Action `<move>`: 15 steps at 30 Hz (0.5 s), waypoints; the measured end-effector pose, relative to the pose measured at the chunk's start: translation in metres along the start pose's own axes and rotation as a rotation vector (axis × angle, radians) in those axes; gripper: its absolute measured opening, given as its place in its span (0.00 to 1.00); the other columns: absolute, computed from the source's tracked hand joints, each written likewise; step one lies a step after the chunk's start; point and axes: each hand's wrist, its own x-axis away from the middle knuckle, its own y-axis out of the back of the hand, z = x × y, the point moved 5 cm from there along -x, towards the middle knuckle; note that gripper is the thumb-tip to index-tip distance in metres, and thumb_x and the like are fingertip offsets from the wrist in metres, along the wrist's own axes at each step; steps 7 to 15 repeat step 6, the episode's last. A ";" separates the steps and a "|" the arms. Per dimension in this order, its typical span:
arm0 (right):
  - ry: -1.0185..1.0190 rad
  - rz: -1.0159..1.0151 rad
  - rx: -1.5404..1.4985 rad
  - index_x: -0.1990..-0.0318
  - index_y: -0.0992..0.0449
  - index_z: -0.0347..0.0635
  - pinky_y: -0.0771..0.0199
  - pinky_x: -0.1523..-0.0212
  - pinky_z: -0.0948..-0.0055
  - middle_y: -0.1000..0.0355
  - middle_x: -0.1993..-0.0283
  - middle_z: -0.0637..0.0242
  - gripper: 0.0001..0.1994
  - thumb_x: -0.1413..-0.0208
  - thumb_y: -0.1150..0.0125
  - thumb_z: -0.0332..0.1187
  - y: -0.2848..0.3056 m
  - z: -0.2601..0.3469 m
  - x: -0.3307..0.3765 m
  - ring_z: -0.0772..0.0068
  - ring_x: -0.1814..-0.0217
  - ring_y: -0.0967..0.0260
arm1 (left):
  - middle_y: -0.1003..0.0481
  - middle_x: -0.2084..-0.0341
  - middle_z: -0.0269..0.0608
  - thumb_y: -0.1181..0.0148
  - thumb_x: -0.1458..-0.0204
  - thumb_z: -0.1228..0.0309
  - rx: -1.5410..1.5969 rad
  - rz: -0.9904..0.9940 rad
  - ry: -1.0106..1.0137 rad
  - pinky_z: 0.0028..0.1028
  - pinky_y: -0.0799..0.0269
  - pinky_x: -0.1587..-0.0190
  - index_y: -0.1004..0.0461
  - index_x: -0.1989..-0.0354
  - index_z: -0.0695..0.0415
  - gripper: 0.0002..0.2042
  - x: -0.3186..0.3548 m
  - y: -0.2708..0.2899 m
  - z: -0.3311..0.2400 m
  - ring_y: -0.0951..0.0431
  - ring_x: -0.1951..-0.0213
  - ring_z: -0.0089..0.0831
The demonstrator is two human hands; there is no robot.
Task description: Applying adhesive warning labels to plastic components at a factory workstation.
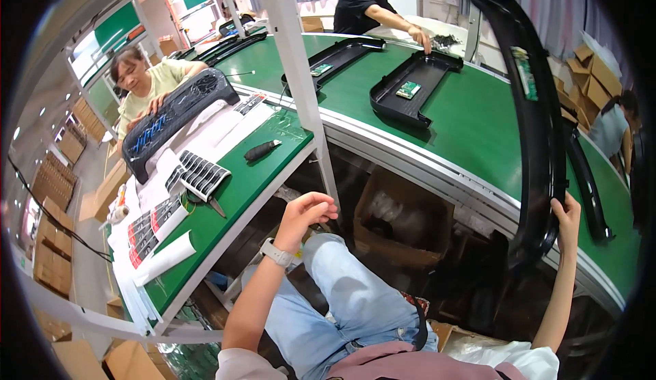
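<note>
1. The right hand (566,217) grips the lower end of a long black plastic panel (533,100), fingers wrapped over its edge. The panel is glossy, curved and narrow, and stands nearly upright above the green conveyor belt (471,117), rising toward the top of the view.
2. The left hand (305,214) hangs in the air, fingers loosely curled and holding nothing, just beside the belt's near metal rail; a pale watch (276,251) sits on its wrist.
3. On the belt lie two matte black moulded trays (410,89), each carrying a small green circuit board.
4. Beyond the belt's far edge, a person in black touches one tray.
5. Left of the belt, a green worktable (239,185) holds striped label sheets and a black-handled tool (262,150); another person there presses on a ribbed black grille (179,113).
</note>
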 end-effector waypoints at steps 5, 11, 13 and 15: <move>0.276 0.306 0.269 0.73 0.25 0.33 0.45 0.69 0.80 0.35 0.72 0.71 0.05 0.61 0.38 0.23 -0.046 0.057 -0.001 0.79 0.69 0.38 | 0.27 0.47 0.48 0.59 0.38 0.47 0.605 0.199 0.096 0.43 0.33 0.43 0.35 0.41 0.59 0.28 0.051 0.031 0.021 0.28 0.44 0.42; 0.330 0.402 0.221 0.72 0.22 0.33 0.45 0.70 0.78 0.35 0.73 0.68 0.10 0.68 0.39 0.23 -0.087 0.088 0.007 0.75 0.71 0.39 | 0.27 0.47 0.48 0.59 0.38 0.47 0.621 0.158 0.080 0.43 0.33 0.43 0.35 0.41 0.59 0.28 0.065 0.036 0.024 0.28 0.44 0.42; 0.330 0.402 0.221 0.72 0.22 0.33 0.45 0.70 0.78 0.35 0.73 0.68 0.10 0.68 0.39 0.23 -0.087 0.088 0.007 0.75 0.71 0.39 | 0.27 0.47 0.48 0.59 0.38 0.47 0.621 0.158 0.080 0.43 0.33 0.43 0.35 0.41 0.59 0.28 0.065 0.036 0.024 0.28 0.44 0.42; 0.330 0.402 0.221 0.72 0.22 0.33 0.45 0.70 0.78 0.35 0.73 0.68 0.10 0.68 0.39 0.23 -0.087 0.088 0.007 0.75 0.71 0.39 | 0.27 0.47 0.48 0.59 0.38 0.47 0.621 0.158 0.080 0.43 0.33 0.43 0.35 0.41 0.59 0.28 0.065 0.036 0.024 0.28 0.44 0.42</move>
